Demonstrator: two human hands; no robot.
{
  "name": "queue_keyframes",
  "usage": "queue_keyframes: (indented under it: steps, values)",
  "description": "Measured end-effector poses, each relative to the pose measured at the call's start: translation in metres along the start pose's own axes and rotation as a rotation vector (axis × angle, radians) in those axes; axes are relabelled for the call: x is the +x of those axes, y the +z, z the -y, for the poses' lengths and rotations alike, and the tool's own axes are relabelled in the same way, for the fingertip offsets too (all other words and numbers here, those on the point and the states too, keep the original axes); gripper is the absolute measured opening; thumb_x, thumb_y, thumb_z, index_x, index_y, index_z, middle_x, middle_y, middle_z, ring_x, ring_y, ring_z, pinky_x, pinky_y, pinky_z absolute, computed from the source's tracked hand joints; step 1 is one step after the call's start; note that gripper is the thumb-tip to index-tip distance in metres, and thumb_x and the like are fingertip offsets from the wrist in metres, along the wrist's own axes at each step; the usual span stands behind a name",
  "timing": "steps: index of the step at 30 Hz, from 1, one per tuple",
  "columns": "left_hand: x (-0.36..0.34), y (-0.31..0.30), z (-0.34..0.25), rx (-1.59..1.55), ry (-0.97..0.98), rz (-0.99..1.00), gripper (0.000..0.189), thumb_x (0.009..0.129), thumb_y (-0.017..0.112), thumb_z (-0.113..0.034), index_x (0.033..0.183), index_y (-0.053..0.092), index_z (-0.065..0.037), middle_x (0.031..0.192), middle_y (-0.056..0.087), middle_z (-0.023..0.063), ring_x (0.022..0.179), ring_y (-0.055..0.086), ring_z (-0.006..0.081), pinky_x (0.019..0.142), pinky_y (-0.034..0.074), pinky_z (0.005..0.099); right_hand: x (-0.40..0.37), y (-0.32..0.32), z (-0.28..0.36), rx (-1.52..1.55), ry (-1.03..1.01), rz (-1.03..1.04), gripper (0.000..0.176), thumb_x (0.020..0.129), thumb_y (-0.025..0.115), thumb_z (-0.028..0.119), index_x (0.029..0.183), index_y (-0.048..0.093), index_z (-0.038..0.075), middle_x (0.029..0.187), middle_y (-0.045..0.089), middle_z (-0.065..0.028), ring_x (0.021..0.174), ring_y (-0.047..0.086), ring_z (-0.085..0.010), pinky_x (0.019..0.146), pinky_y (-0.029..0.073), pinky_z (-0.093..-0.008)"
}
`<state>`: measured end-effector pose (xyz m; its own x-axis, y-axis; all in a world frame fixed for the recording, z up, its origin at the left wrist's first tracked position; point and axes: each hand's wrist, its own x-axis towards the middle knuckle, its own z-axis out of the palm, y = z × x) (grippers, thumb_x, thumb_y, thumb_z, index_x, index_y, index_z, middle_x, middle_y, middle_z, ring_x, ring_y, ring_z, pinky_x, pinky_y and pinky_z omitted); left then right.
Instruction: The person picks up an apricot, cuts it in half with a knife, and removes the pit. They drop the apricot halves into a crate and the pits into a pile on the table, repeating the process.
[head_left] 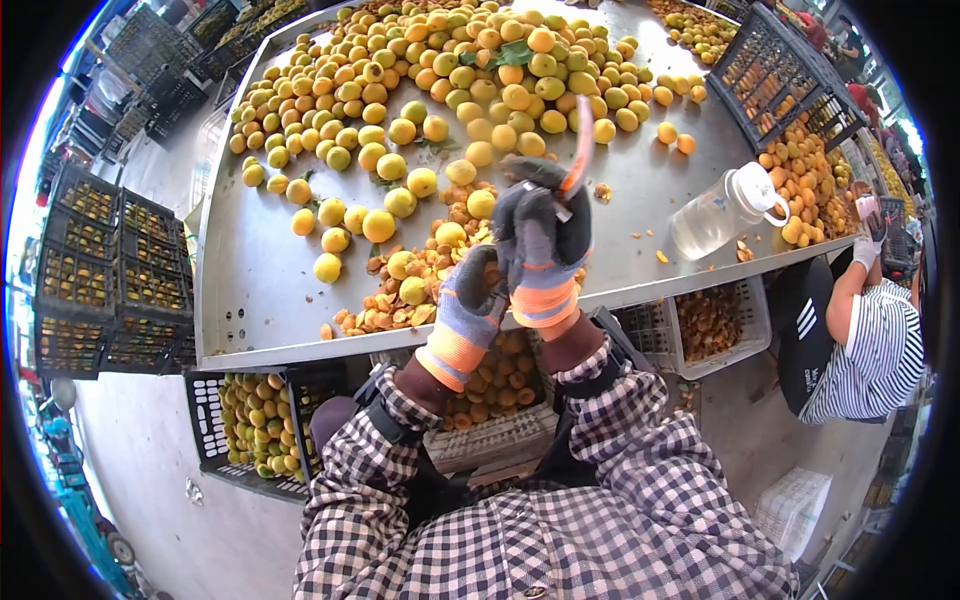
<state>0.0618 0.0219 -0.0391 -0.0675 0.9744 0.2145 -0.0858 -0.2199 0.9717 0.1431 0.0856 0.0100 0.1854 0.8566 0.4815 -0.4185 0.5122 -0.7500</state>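
Observation:
Both my hands wear grey and orange gloves with dark fingertips. My right hand (545,245) is closed around a knife (580,150), whose curved blade points up and is smeared by motion. Right against it, my left hand (468,315) is closed on a fruit (491,275), brownish where it shows and mostly hidden by the fingers. Below the hands, cut pieces and peel (385,300) lie along the near part of the metal table (260,290), with several whole round fruits among them.
A large heap of yellow-green fruit (480,60) covers the far table. To the right are a clear bottle (710,215) and a tipped black crate (775,75) with orange fruit. Crates of fruit (255,425) and scraps (710,325) stand below. Another person in stripes (870,350) sits right.

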Motion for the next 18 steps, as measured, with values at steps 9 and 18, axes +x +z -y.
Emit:
queue_keyframes:
  steps: [9, 18]
  values:
    - [0.008, -0.016, -0.001, 0.126, 0.039, 0.133, 0.038, 0.085, 0.067, -0.008, 0.121, 0.057, -0.003, 0.099, 0.061, -0.0008, 0.082, 0.055, 0.0071, 0.070, 0.047, 0.0216, 0.007, -0.003, 0.008, 0.218, 0.357, 0.013, 0.030, 0.100, 0.051, 0.033, 0.109, 0.052, 0.004, 0.061, 0.049, -0.0005, 0.043, 0.040, -0.0079, 0.038, 0.031, -0.0209]
    - [0.015, -0.034, -0.012, 0.138, -0.320, 0.169, 0.039, 0.075, 0.079, -0.008, 0.109, 0.063, -0.001, 0.099, 0.067, 0.0060, 0.086, 0.061, 0.0116, 0.076, 0.050, 0.0261, 0.007, -0.014, -0.002, 0.485, 0.530, 0.038, 0.019, 0.099, 0.054, 0.026, 0.105, 0.056, 0.008, 0.066, 0.052, 0.0010, 0.047, 0.044, -0.0056, 0.037, 0.031, -0.0204]
